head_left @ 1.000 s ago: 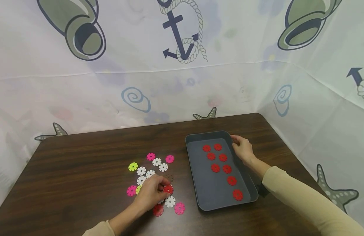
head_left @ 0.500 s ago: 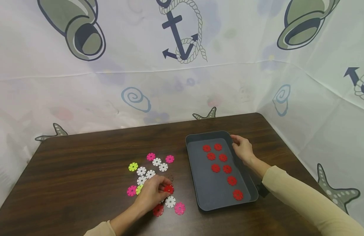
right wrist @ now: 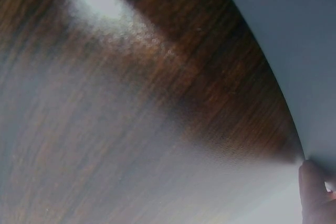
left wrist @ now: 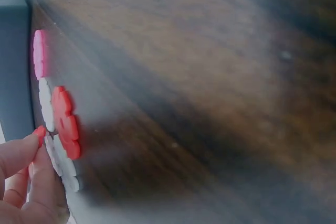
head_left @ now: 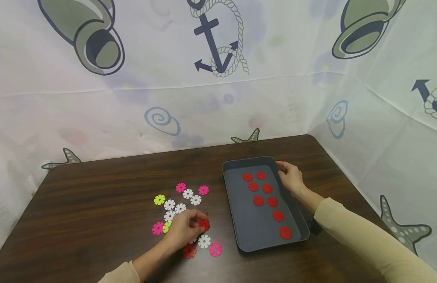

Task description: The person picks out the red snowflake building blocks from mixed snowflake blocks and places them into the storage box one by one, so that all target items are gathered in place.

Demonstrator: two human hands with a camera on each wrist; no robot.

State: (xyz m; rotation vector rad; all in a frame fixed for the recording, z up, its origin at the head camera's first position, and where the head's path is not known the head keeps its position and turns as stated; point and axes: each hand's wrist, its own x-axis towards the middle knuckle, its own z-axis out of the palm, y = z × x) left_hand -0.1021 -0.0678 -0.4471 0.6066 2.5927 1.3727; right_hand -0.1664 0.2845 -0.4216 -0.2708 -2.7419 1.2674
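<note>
My left hand (head_left: 183,231) pinches a red notched plastic disc (head_left: 204,225) between thumb and fingers, just above the loose discs on the table. In the left wrist view this held disc (left wrist: 40,135) shows edge-on at the fingertips. Beneath and around the hand lie white discs (head_left: 204,241), pink discs (head_left: 215,249), yellow-green discs (head_left: 159,199) and another red disc (head_left: 189,251). My right hand (head_left: 290,180) grips the right rim of a dark grey baking tray (head_left: 244,236), near its far corner. Several red discs (head_left: 278,215) lie flat inside the tray.
The tray stands on a dark wooden table (head_left: 98,196), right of the loose discs. A pale cloth (head_left: 133,94) with sea motifs hangs behind the table and along its right side. Something small and black (head_left: 314,227) sits beside the tray under the right forearm.
My left hand has shifted very slightly right and up with the pinched red disc. The right hand and tray stay in place.
</note>
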